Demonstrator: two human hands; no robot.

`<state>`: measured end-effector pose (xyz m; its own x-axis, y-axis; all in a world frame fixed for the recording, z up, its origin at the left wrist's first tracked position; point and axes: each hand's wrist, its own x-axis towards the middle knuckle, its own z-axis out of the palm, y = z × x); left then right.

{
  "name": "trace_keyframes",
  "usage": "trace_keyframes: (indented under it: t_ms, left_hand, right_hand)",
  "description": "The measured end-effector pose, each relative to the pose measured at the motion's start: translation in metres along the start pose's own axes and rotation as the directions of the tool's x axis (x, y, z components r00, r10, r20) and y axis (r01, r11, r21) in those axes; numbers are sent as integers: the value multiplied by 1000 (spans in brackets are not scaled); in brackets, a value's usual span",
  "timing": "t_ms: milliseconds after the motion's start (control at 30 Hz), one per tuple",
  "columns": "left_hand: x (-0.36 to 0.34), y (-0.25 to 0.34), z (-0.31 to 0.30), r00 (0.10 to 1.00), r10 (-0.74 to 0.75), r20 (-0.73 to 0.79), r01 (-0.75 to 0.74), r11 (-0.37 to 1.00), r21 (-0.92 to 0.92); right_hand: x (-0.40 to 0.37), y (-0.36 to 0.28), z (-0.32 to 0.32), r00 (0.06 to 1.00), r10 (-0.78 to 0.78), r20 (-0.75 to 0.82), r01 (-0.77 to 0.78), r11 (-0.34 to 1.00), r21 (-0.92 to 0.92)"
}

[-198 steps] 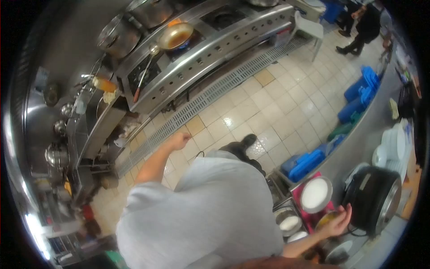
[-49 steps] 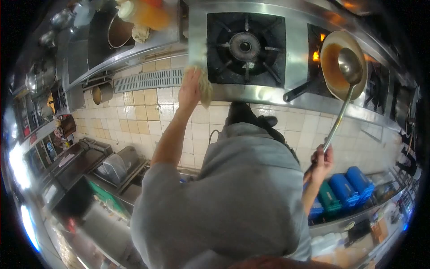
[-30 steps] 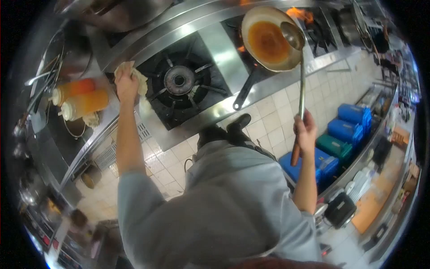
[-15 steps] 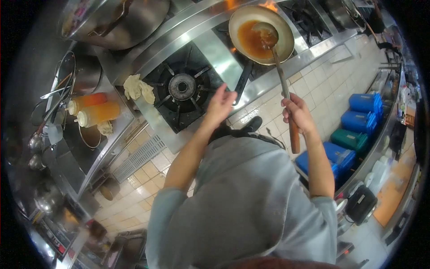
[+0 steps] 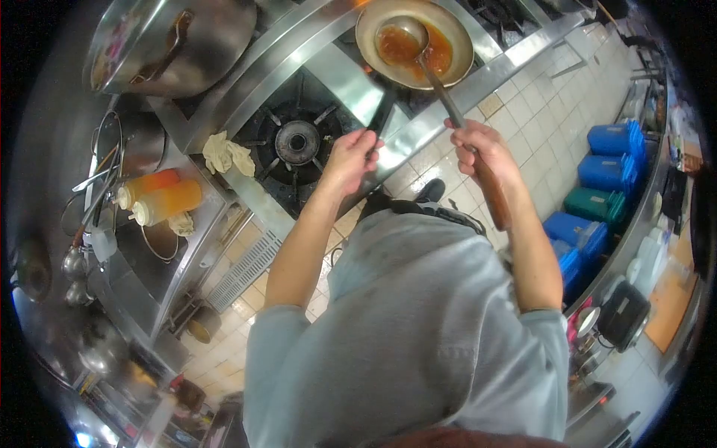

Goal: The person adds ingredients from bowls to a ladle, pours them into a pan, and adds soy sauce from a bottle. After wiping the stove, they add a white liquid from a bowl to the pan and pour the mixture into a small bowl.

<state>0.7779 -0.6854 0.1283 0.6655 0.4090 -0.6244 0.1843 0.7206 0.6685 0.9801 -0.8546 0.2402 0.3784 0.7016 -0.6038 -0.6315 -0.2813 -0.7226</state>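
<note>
My left hand (image 5: 352, 160) is closed round the dark handle of a frying pan (image 5: 457, 37) at the top of the view. Brown-orange sauce (image 5: 442, 57) covers part of the pan's bottom. In my right hand (image 5: 484, 152) is a ladle (image 5: 441, 91), gripped by its long handle, whose wooden end points down toward me. The ladle's bowl rests in the pan and has sauce in it. An unlit gas burner (image 5: 297, 143) lies just left of my left hand.
A large stockpot (image 5: 213, 52) stands at the upper left. Two squeeze bottles (image 5: 170, 203) lie near a crumpled cloth (image 5: 228, 154) on the left. Blue bins (image 5: 611, 175) and a green bin (image 5: 594, 204) line the right side. Tiled floor (image 5: 538, 112) shows beyond the stove edge.
My left hand has gone from open beside the pan handle to closed on it. The ladle's bowl has shifted left in the pan. The whole view has moved slightly.
</note>
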Motion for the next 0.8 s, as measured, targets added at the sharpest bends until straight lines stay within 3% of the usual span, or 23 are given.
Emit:
trace_keyframes:
  t_ms: [167, 267, 300, 367, 500, 633, 700, 800]
  left_hand:
    - [8, -6, -1, 1000, -10, -4, 10, 999, -38]
    - [16, -11, -2, 999, -31, 15, 32, 997, -77]
    - [16, -12, -3, 999, -32, 22, 33, 996, -85]
    - [17, -13, -2, 999, -31, 33, 34, 995, -91]
    - [11, -16, 3, 999, -19, 43, 23, 995, -97]
    - [4, -15, 5, 999, -47, -2, 46, 992, -119]
    - [1, -15, 3, 999, -38, 11, 39, 990, -132]
    - [-8, -16, 1, 1000, -29, 8, 30, 986, -162]
  right_hand:
    - [5, -1, -15, 995, -80, -59, 69, 984, -162]
    - [2, -10, -17, 969, -221, -113, 165, 914, -370]
    - [2, -11, -19, 968, -222, -115, 165, 914, -370]
    - [1, -15, -30, 945, -287, -160, 152, 814, -561]
    - [-1, -13, -43, 923, -321, -212, 110, 749, -654]
    - [-13, -11, -41, 947, -219, -234, 37, 801, -598]
    - [-18, -9, -39, 975, -113, -193, 27, 916, -400]
    - [-22, -10, -26, 990, -20, -137, -15, 968, -251]
